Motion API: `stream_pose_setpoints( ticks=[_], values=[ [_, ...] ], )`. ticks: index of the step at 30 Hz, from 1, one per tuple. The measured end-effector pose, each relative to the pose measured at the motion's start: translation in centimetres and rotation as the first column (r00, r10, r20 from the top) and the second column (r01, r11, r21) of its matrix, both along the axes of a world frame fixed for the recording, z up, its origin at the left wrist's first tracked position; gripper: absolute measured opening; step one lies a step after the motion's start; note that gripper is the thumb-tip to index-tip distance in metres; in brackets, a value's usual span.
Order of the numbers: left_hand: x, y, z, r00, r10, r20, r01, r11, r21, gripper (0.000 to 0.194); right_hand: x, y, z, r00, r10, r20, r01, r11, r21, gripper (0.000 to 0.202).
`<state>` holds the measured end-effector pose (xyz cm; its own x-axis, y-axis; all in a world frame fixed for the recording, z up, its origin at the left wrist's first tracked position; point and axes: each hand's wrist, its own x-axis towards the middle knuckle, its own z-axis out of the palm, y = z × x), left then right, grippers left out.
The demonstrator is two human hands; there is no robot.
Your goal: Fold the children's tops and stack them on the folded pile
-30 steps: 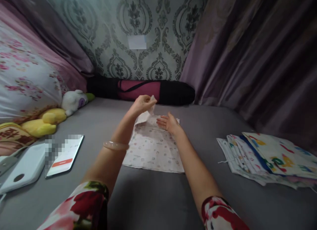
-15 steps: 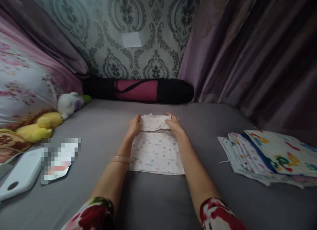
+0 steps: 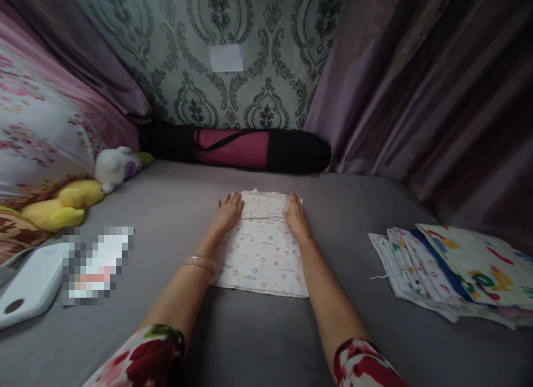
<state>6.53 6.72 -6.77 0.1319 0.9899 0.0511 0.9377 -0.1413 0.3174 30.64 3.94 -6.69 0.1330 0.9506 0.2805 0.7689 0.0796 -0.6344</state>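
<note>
A white piece of clothing with a small coloured print (image 3: 262,254) lies on the grey bed in front of me. Its far part is folded over toward me, and the fold's edge crosses the cloth between my hands. My left hand (image 3: 229,209) rests with spread fingers on the far left edge of the cloth. On the far right edge lies my right hand (image 3: 295,214), fingers stretched out and pointing away. Neither hand grips the fabric. What kind of garment it is I cannot tell.
A stack of folded clothes (image 3: 470,270) lies at the right. At the left are a white flat object with a hole (image 3: 35,284), a blurred-out packet (image 3: 100,267) and plush toys (image 3: 114,167). A black and pink long bag (image 3: 233,148) lies along the wall.
The lifted far flap of the clothing has come down flat. Both hands have let go of its edge and now lie on the sides of the cloth.
</note>
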Motion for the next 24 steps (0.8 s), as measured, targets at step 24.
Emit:
stream_pose_setpoints(
  ticks=[24],
  values=[
    [2.2, -1.0, 0.7, 0.988, -0.096, -0.120, 0.104, 0.993, 0.061, 0.066, -3.4, -2.1, 0.5, 0.957, -0.023, 0.288, 0.071, 0.985, -0.157, 0.062]
  ],
)
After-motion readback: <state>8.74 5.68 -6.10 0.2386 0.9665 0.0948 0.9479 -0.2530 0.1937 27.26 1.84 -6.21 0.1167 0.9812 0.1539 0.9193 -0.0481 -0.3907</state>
